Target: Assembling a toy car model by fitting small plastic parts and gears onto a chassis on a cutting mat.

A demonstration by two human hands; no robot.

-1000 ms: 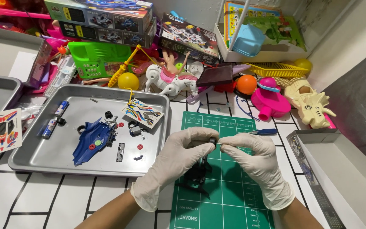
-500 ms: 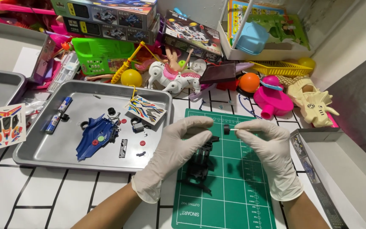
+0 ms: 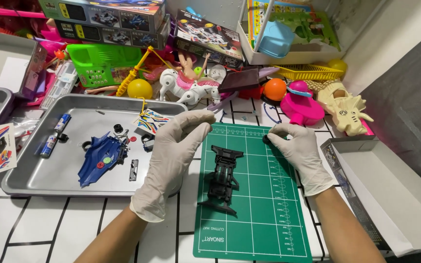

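My left hand (image 3: 174,153), in a white glove, hovers over the left edge of the green cutting mat (image 3: 264,219), with its fingertips pinched together and nothing visible between them. Over the mat's upper right part, my gloved right hand (image 3: 298,148) pinches a small black part (image 3: 267,140) at its fingertips. Between the two hands a black toy car chassis (image 3: 224,175) lies on the mat, and neither hand touches it.
A metal tray (image 3: 40,178) on the left holds a blue toy car body (image 3: 101,158), two batteries (image 3: 54,134), small black wheels and a sticker sheet (image 3: 153,120). Toys and boxes crowd the back. A white box (image 3: 391,190) lies on the right.
My hands have moved apart from each other. The chassis, which was hidden under them, now lies in plain view on the mat. The small black part has stayed with my right hand.
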